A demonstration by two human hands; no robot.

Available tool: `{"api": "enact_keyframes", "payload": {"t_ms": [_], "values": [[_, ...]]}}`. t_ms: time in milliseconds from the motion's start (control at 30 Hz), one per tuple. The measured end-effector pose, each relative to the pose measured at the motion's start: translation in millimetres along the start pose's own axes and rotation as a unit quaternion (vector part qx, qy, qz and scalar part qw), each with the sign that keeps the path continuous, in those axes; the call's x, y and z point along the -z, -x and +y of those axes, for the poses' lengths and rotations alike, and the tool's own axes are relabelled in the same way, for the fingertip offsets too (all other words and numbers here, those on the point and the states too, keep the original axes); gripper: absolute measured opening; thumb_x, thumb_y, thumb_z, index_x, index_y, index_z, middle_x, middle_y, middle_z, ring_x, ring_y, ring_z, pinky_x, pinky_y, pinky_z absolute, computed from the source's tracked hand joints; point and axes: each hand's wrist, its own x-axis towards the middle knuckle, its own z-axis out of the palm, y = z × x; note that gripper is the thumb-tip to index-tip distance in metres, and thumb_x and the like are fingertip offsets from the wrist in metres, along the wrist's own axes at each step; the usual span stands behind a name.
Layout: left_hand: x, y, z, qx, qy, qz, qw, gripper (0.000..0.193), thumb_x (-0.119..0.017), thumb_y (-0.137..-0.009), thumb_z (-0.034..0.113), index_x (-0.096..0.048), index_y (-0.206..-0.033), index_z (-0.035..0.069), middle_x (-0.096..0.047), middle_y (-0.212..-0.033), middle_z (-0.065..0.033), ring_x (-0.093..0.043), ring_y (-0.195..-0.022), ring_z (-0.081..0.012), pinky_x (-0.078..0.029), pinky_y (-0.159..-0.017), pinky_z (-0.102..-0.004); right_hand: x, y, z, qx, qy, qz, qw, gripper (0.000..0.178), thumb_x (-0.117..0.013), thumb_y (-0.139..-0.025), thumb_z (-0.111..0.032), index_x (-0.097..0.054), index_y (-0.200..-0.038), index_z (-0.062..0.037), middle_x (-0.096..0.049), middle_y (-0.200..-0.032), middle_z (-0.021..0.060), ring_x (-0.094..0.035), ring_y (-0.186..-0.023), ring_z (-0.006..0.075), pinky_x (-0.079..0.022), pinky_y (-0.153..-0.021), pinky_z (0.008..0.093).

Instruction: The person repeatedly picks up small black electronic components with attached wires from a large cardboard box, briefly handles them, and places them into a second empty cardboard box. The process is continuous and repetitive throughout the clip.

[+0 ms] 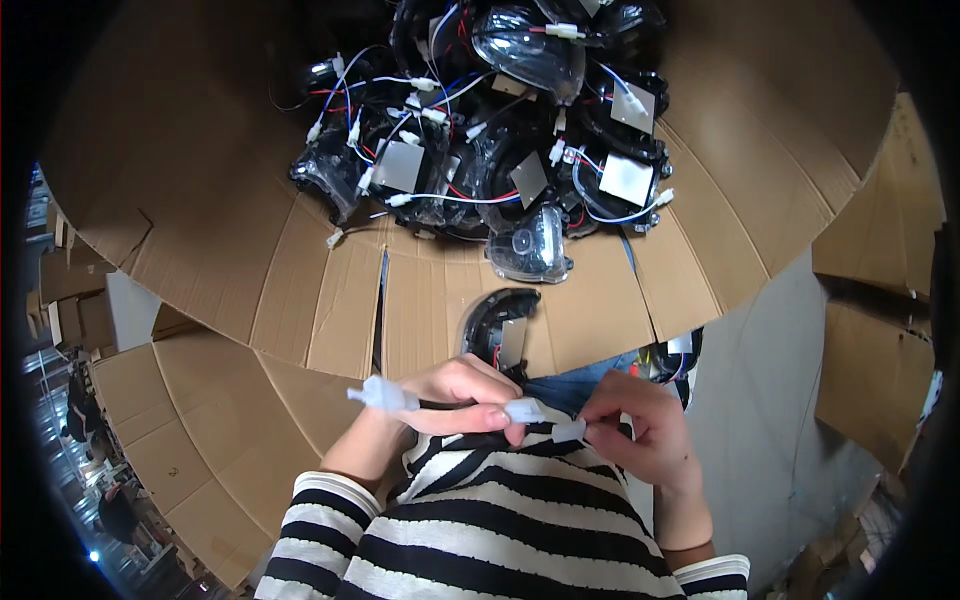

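My left hand point(462, 392) is closed around a dark cable, pinching a white plug connector point(522, 410) between thumb and finger. A larger white connector point(385, 394) sticks out on the other side of that hand. My right hand point(645, 430) pinches a second small white connector point(569, 431), held close to the left hand's one; they look apart. Just beyond my hands, a black curved lamp unit point(500, 330) with a clear cover and a silvery plate rests against the carton flap. Its lower end is hidden by my left hand.
A big open cardboard carton point(790, 180) stands in front of me, its front flap point(590, 320) folded toward me. Inside lie several lamp units point(530, 55) with loose wires and white connectors. More cardboard point(875, 370) stands at the right, and another lamp unit point(680, 355) shows below the flap.
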Motion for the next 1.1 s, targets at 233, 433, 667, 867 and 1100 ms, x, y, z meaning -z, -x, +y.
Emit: {"api": "enact_keyframes", "payload": {"t_ms": [233,433,667,867,1100], "values": [[5.1,1.2,0.5,0.041,0.024,-0.077,0.996,0.033,-0.05,-0.081,0.024,-0.059,-0.069,-0.005,-0.044,-0.051,-0.0108,-0.042,-0.044,-0.0255,-0.03,-0.043,-0.0333,-1.6,-8.3,-7.8,-0.02,-0.015,-0.069,0.997,0.006,-0.058,-0.066,0.0,-0.053,-0.068,-0.0024,-0.048,-0.06,0.003,-0.043,-0.053,0.0139,-0.033,-0.045,0.0247],[11.3,0.8,-3.5,0.076,0.028,-0.095,0.992,0.032,-0.05,-0.081,0.021,-0.059,-0.066,-0.005,-0.041,-0.047,-0.0102,-0.04,-0.041,-0.0227,-0.028,-0.041,-0.0322,-2.0,-9.4,-12.3,-0.005,0.119,-0.047,0.992,0.01,-0.058,-0.064,0.002,-0.051,-0.068,-0.0025,-0.048,-0.06,0.0062,-0.046,-0.053,0.0202,-0.036,-0.046,0.0296],[23.0,-2.4,-9.0,0.131,0.038,-0.095,0.986,0.031,-0.043,-0.084,0.02,-0.06,-0.067,0.0,-0.056,-0.06,-0.006,-0.048,-0.051,-0.0119,-0.035,-0.047,-0.025,-8.8,-13.9,-8.5,0.041,0.175,0.057,0.982,0.013,-0.057,-0.062,0.005,-0.051,-0.07,-0.0024,-0.047,-0.06,0.0065,-0.047,-0.053,0.0203,-0.037,-0.046,0.0296],[28.4,-19.9,-1.4,0.203,-0.007,-0.045,0.978,0.026,-0.044,-0.079,0.013,-0.062,-0.067,0.0,-0.054,-0.056,-0.005,-0.044,-0.048,-0.0113,-0.034,-0.046,-0.0251,-16.7,-23.5,4.7,0.017,0.156,0.12,0.98,0.009,-0.056,-0.066,0.003,-0.052,-0.073,-0.0005,-0.049,-0.061,0.0074,-0.044,-0.049,0.0157,-0.035,-0.045,0.0262],[16.8,-7.4,1.5,0.248,0.009,0.147,0.958,0.039,-0.03,-0.077,0.007,-0.041,-0.114,0.002,-0.044,-0.107,-0.0101,-0.042,-0.101,-0.0148,-0.034,-0.084,-0.0257,13.1,-2.0,16.0,-0.164,0.074,0.116,0.977,0.004,-0.052,-0.07,-0.001,-0.054,-0.073,0.0014,-0.051,-0.057,0.0044,-0.04,-0.049,0.0077,-0.033,-0.047,0.0193]]}}
